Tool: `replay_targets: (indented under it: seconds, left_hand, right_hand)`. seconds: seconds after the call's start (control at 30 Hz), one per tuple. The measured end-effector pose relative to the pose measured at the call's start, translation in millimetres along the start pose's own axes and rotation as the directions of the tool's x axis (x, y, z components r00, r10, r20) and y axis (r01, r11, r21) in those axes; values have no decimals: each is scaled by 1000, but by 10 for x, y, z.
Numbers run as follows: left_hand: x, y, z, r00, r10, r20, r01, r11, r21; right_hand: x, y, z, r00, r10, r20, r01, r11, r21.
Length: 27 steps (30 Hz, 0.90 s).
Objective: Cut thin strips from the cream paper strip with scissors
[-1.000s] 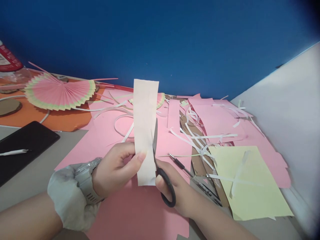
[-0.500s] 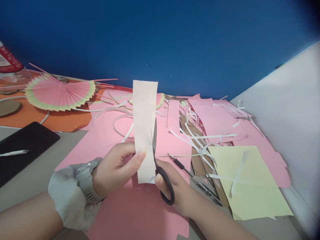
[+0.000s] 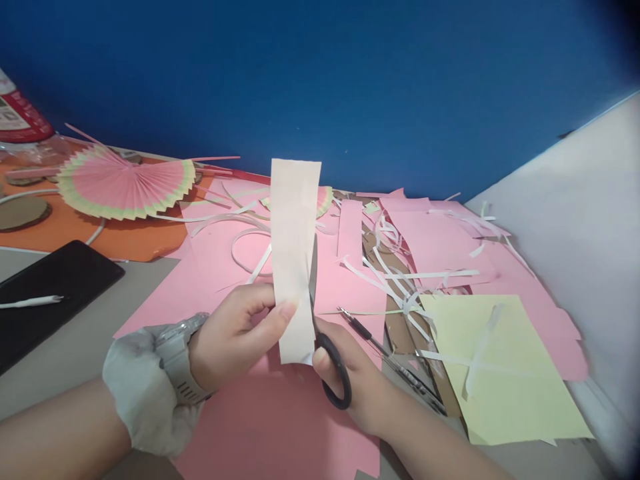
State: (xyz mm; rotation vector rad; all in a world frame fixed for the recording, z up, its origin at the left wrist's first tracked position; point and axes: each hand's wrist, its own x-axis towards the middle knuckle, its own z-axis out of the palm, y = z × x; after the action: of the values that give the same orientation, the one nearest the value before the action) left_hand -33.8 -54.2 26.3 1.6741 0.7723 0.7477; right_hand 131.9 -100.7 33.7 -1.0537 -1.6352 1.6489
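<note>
Paper strip (image 3: 295, 220), pale cream and standing nearly upright, is in front of me, above a pink sheet (image 3: 280, 427) on the grey table (image 3: 147, 283). My left hand (image 3: 245, 340) pinches it low down, with the thumb flat on the near face and the other fingers curled behind its left edge. My right hand (image 3: 363, 383) is closed around the black-handled scissors (image 3: 327, 343), with its thumb at one handle loop. The scissors meet the strip's right side, and a blade shows along that edge; I can't make out exactly how far the blades are parted. My hands are close together, on either side of the strip's lower half.

On my left wrist I have a pale watch (image 3: 175, 360) and a puffy grey cloth band (image 3: 140, 387). Off to the left lies a flat black tablet (image 3: 75, 273) with a white pen (image 3: 35, 303) on it. Behind that, a pleated pink, green and yellow fan (image 3: 127, 190) sits over orange paper (image 3: 155, 247), near a round wood slice (image 3: 23, 212) and a bottle (image 3: 25, 120) with a red label. A second pleated fan (image 3: 325, 200) is partly hidden behind my strip.

To the right, a black pen (image 3: 357, 325) lies aslant near my right hand. Beyond it are curly white scraps (image 3: 435, 274), brown cardboard (image 3: 400, 333) and a yellow sheet (image 3: 510, 393). A blue wall (image 3: 320, 80) rises at the back.
</note>
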Motion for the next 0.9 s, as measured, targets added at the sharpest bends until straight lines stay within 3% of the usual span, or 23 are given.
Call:
replay_targets:
  seconds: [0.33, 0.43, 0.57, 0.7, 0.8, 0.9]
  left_hand:
    - [-3, 8, -5, 998, -11, 63, 8, 999, 41]
    - [-12, -7, -12, 991, 72, 113, -75, 997, 20]
    - [-17, -43, -21, 988, 137, -66, -141, 988, -62]
    - [-23, -50, -14, 966, 41, -255, -62, 995, -75]
    - [-36, -31, -9, 961, -27, -276, 19, 999, -30]
    - [-43, -19, -10, 964, -16, -264, 9, 1000, -29]
  right_hand:
    - [-6, 41, 4, 1000, -32, -1, 32, 999, -33]
    - [-7, 31, 0, 1000, -17, 18, 18, 998, -62]
    - [-24, 39, 1, 1000, -17, -10, 16, 992, -125]
    - [-50, 91, -7, 1000, 0, 18, 4, 979, -202]
    - [-66, 117, -21, 1000, 2, 30, 5, 970, -243]
    - [-71, 112, -30, 1000, 4, 15, 0, 961, -278]
